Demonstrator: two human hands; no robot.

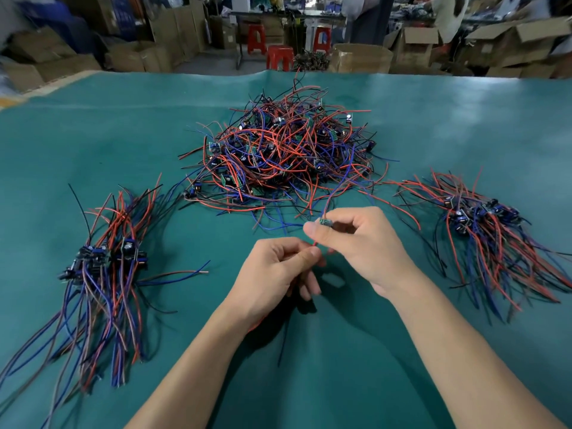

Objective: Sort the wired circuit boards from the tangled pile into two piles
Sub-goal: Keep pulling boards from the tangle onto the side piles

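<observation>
While the tangled pile [278, 156] at the far middle of the green table mat [448, 125] remains the largest heap by a clear margin, two sorted piles already lie on either side of it: a left pile [105, 261] with its boards bunched together and wires trailing toward the near edge, and a right pile [486, 218] laid out in much the same way. By that evidence the sorting looks well begun but less than half done (the middle heap appears to hold more boards than both side piles together).

One small circuit board [326, 223] is in hand just in front of the tangled pile. The right hand [362, 243] pinches it between thumb and forefinger, raised above the mat, with its blue and red wires running up and back toward the heap, so it may not be fully free of the tangle. The left hand [275, 274], just beside and slightly lower, has its fingers curled and pinches a red wire [315, 243] that hangs from the board; a black wire [283, 342] trails down below it toward the near edge. Both forearms reach in from the near edge, wrists close together.
</observation>
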